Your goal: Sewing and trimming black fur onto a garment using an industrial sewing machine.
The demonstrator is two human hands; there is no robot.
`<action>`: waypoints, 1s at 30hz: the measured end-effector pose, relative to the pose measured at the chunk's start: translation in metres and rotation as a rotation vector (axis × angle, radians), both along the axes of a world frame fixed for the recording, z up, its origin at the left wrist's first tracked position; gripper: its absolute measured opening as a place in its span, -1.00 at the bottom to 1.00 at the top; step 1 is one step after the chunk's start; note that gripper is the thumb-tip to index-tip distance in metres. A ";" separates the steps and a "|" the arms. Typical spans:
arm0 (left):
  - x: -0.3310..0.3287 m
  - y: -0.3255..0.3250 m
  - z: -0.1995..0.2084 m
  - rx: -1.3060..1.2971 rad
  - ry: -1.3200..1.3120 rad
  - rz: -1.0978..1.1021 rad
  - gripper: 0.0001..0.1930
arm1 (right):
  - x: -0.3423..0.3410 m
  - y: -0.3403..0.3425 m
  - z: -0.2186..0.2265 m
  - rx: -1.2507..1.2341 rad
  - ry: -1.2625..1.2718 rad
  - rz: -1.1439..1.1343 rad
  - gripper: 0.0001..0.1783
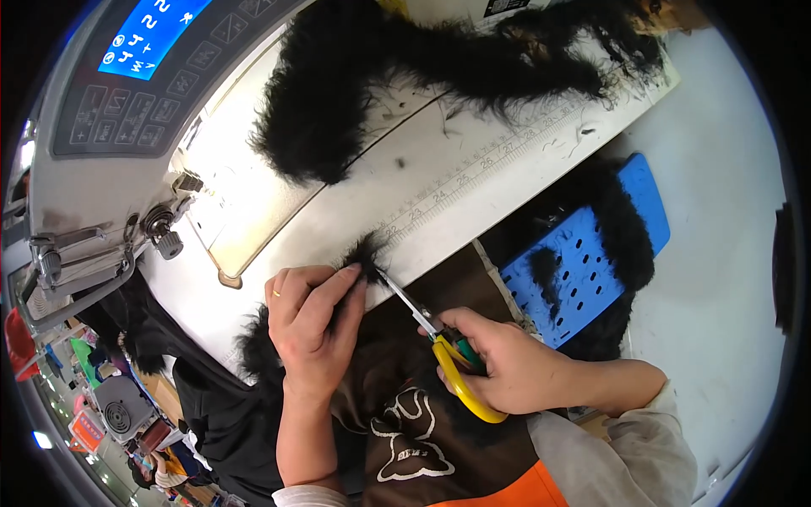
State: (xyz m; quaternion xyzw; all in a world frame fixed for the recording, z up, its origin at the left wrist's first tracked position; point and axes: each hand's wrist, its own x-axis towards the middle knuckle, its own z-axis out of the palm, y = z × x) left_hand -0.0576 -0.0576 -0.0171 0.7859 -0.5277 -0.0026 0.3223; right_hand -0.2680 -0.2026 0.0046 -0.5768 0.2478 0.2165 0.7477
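My left hand (314, 325) pinches a tuft of black fur (365, 253) near the front edge of the sewing table. In my right hand (515, 363) is a pair of scissors (460, 380) with a yellow handle, and a bit of green shows beside my fingers. The metal blades point up and left, with their tips at the fur beside my left fingertips. Whether the blades are apart is hard to see. More black fur (253, 342) shows just left of my left wrist.
A sewing machine with a lit blue display (152, 34) stands at the upper left. A large black fur piece (317, 93) lies across the table, beside a printed ruler (460, 182) and loose fluff. To the right, fur drapes over a blue perforated seat (553, 296).
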 end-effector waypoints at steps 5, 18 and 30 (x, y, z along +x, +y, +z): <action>0.000 0.000 -0.001 0.004 0.004 0.000 -0.66 | 0.001 0.003 0.004 -0.099 -0.026 -0.023 -0.41; 0.001 -0.012 0.000 -0.003 0.015 -0.022 -0.70 | -0.002 -0.006 0.008 -0.088 0.012 -0.010 -0.39; 0.002 -0.015 -0.002 -0.048 -0.019 -0.058 -0.69 | -0.003 -0.002 0.009 -0.169 -0.023 -0.036 -0.42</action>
